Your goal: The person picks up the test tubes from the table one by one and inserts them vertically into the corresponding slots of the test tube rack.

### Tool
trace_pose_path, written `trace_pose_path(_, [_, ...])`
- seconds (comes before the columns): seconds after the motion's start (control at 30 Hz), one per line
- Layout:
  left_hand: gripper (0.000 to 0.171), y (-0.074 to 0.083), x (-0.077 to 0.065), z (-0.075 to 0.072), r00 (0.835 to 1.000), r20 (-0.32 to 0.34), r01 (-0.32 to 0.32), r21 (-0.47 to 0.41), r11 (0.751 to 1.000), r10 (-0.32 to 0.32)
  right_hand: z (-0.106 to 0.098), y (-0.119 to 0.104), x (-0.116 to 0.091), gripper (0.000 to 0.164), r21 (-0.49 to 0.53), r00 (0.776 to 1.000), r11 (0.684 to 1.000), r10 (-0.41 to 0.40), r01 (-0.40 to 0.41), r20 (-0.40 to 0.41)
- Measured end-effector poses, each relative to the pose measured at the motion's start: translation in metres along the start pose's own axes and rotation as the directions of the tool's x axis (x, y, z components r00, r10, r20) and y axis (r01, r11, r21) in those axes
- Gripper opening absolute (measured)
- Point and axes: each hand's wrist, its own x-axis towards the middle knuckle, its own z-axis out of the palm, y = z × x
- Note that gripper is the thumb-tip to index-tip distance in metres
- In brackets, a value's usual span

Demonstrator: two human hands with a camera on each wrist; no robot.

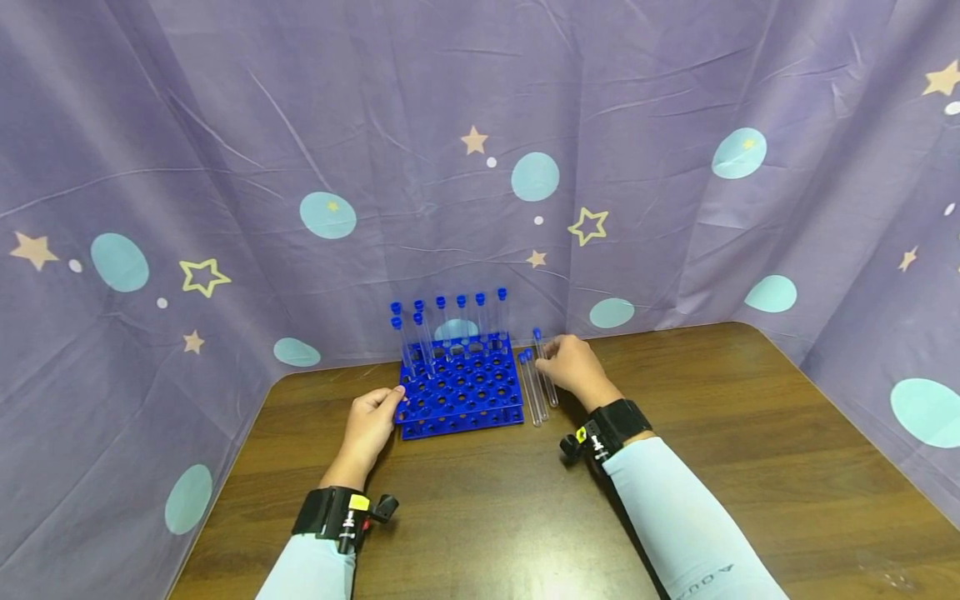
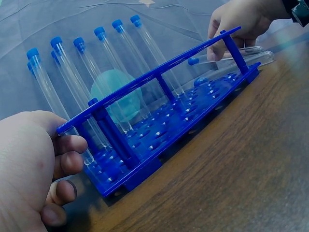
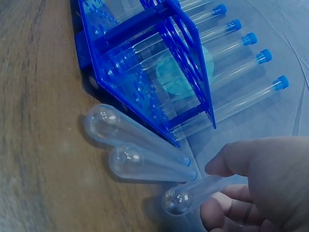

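Note:
A blue two-tier test tube rack (image 1: pixel 459 398) stands on the table, with several clear blue-capped test tubes (image 1: pixel 462 321) upright in its back rows. My left hand (image 1: pixel 370 421) grips the rack's front left corner, thumb on top and fingers curled under the upper tier. To the right of the rack, my right hand (image 1: pixel 576 367) pinches a capped test tube (image 3: pixel 195 192) between thumb and fingers. Its rounded bottom points toward me, and its cap end is hidden by the hand in the right wrist view. Two more test tubes (image 3: pixel 133 133) lie side by side between that hand and the rack.
The brown wooden table (image 1: pixel 480 517) spreads in front and to both sides. Close behind the rack hangs a purple curtain (image 1: pixel 420 167) with stars and teal spots. A small transparent object (image 1: pixel 885 573) lies at the table's near right.

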Motion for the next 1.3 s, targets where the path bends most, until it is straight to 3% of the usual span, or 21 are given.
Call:
trace_pose_path(0.8, [0.043, -0.0003, 0.0002, 0.0003, 1.0, 0.0, 0.001, -0.011, 1.0, -0.001, -0.0004, -0.0015, 0.0025, 0.039, 0.138, 0.97, 0.981, -0.104, 0.136, -0.22])
trace_pose_path(1.3, [0.042, 0.0004, 0.0002, 0.0007, 1.0, 0.003, 0.015, -0.019, 1.0, -0.015, 0.0, -0.0023, 0.0027, 0.036, 0.121, 0.933, 0.973, -0.149, 0.198, -0.327])
